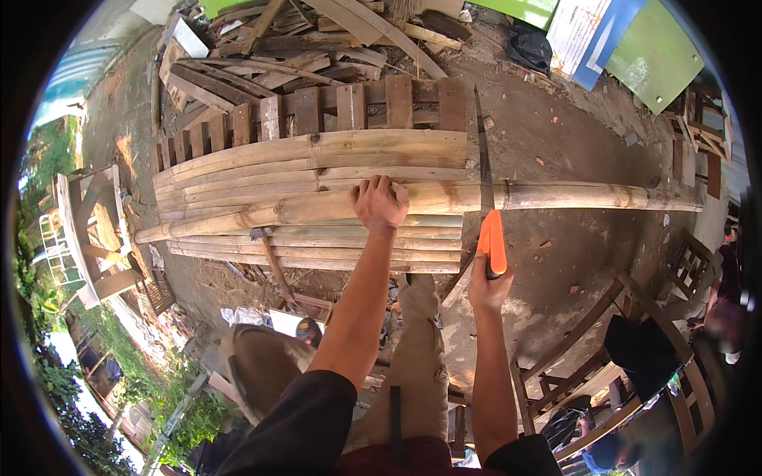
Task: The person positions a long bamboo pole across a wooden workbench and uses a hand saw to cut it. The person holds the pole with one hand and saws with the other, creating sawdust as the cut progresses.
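A long bamboo pole (309, 209) lies across a row of bamboo slats (238, 168), its right end reaching well past them. My left hand (380, 204) is closed over the pole near its middle, fingers curled over the far side. My right hand (490, 284) grips the orange handle of a handsaw (493, 234). The saw's dark blade points away from me and crosses the pole just right of the slats' ends. Whether its teeth have cut in, I cannot tell. A hammer (274, 262) rests with its head on the near slats, left of my left arm.
Wooden slats (308, 109) jut out beyond the bamboo, with a heap of scrap boards (262, 59) behind. Green panels (655, 59) lean at the far right. Wooden frames (579, 333) and a person (724, 278) are at the right. My leg (418, 333) stretches up to the slats.
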Demonstrator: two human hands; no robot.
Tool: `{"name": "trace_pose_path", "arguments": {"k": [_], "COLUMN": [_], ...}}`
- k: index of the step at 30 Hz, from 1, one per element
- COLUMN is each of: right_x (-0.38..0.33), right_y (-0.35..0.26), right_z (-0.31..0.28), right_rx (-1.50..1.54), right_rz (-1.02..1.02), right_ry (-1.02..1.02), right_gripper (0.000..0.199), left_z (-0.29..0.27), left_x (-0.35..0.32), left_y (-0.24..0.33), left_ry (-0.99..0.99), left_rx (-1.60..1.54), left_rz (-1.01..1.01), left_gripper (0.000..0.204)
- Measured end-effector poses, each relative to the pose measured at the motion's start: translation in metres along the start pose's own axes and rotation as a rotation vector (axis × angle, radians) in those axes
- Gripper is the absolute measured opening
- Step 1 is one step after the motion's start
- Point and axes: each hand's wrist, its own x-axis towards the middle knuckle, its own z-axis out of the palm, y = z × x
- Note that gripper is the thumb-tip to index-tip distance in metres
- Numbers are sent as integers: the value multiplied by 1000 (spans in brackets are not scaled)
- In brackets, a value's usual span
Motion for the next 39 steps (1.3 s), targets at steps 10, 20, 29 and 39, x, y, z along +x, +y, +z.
{"name": "trace_pose_path", "arguments": {"k": [10, 20, 29, 39], "right_x": [3, -15, -42, -30], "right_y": [-31, -44, -41, -45], "right_z": [-3, -12, -24, -42], "right_rx": [-2, -59, 25, -35], "right_rz": [-50, -1, -18, 69], "right_ry": [29, -39, -57, -77], "right_gripper": [20, 18, 23, 20], "left_z": [3, -9, -7, 11], "left_x": [3, 0, -12, -5], "left_y": [1, -4, -5, 68], "left_ry": [-73, -154, -185, -275], "left_rx": [37, -3, -31, -65], "left_rz": [7, 23, 140, 198], "left_gripper": [29, 29, 27, 29]}}
